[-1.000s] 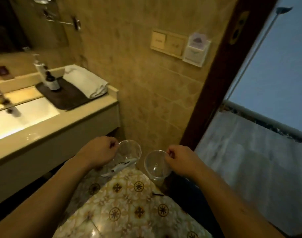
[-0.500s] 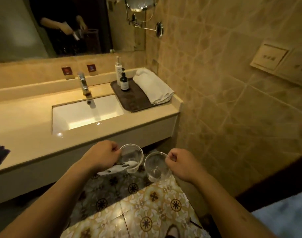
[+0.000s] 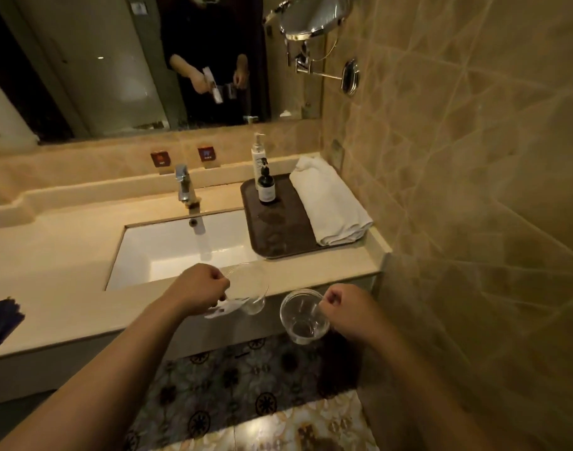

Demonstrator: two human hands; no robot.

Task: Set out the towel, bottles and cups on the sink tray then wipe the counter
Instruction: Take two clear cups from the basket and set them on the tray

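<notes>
My left hand [image 3: 199, 292] grips a clear glass cup [image 3: 251, 289] by its rim, along with a small white packet [image 3: 225, 310], just over the counter's front edge. My right hand [image 3: 348, 309] holds a second clear glass cup [image 3: 303, 317] in front of the counter, over the floor. On the right of the counter lies a dark brown tray [image 3: 278, 229]. A folded white towel [image 3: 329, 203] rests along its right side. A small dark bottle [image 3: 266, 187] and a tall white pump bottle [image 3: 258, 157] stand at its back left corner.
A white sink basin [image 3: 181, 245] with a chrome faucet [image 3: 185, 185] sits left of the tray. A dark blue cloth [image 3: 0, 320] lies at the counter's left edge. A tiled wall rises on the right, with a swing-arm mirror [image 3: 314, 17] above.
My view has swung left from the doorway onto the sink counter and closed in. Both hands have carried the cups up to the counter's front edge.
</notes>
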